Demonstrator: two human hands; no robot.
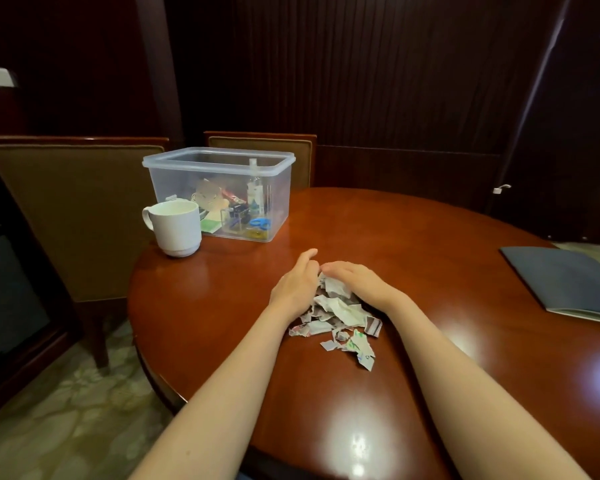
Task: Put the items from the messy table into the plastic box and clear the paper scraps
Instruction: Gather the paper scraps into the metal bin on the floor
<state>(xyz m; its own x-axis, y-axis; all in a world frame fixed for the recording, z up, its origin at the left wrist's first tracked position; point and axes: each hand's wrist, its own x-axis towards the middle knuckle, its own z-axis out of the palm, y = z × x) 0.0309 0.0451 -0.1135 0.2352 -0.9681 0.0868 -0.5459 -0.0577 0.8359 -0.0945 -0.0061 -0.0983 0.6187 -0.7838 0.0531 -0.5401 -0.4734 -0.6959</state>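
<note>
Where the glossy brown wooden bench (430,254) carries a clear plastic box (168,181), torn printed paper scraps (336,313) are hemmed between the left hand (297,285) and right hand (355,280), both grips wide.

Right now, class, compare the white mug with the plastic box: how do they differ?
The mug is opaque white; the plastic box is see-through. The mug is round with a handle; the box is rectangular with a rim. The mug is smaller than the box. Both stand upright and lidless on the table.
</note>
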